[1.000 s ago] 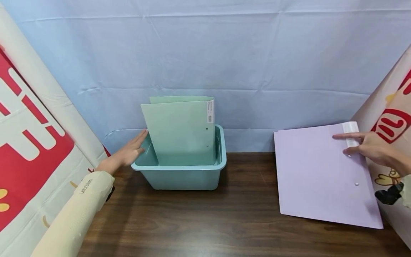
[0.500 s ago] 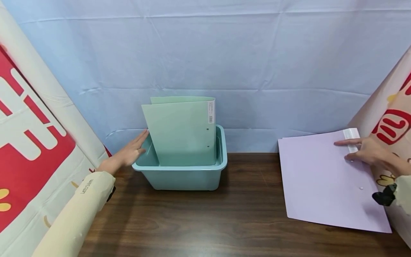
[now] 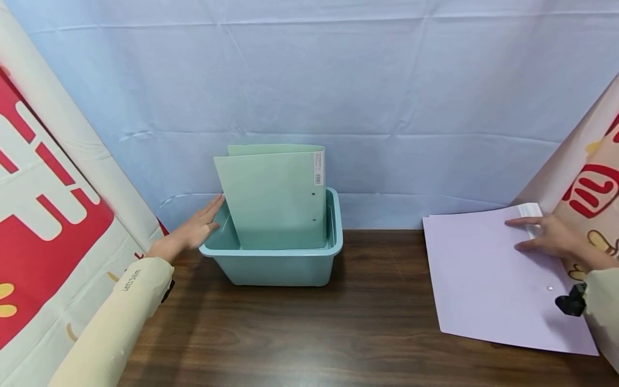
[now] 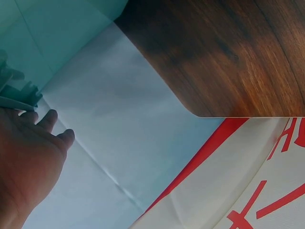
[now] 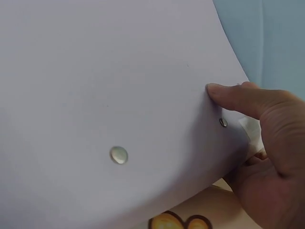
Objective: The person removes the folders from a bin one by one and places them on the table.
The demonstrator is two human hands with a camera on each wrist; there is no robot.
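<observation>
A green file folder [image 3: 271,204] stands upright and slightly fanned in a blue-green plastic bin [image 3: 278,269]. My left hand [image 3: 193,228] rests at the bin's left rim with its fingers extended; the left wrist view shows its fingertips right at the rim. Far to the right, a lilac file folder [image 3: 488,274] lies on its broad side, label and spine toward the right. My right hand [image 3: 556,239] holds it at the spine's upper part: in the right wrist view the thumb [image 5: 233,98] lies on the cover by a metal rivet [image 5: 223,122], with other fingers curled round the spine edge.
Both stand on a dark wooden table [image 3: 377,322]. A pale blue cloth [image 3: 367,107] hangs behind it. Printed red and white cloths flank the table on the left [image 3: 48,215] and right [image 3: 592,188].
The lilac folder has shifted right and toward the front of the table, with my right hand moving a little along with it. My left hand and the bin have stayed in place.
</observation>
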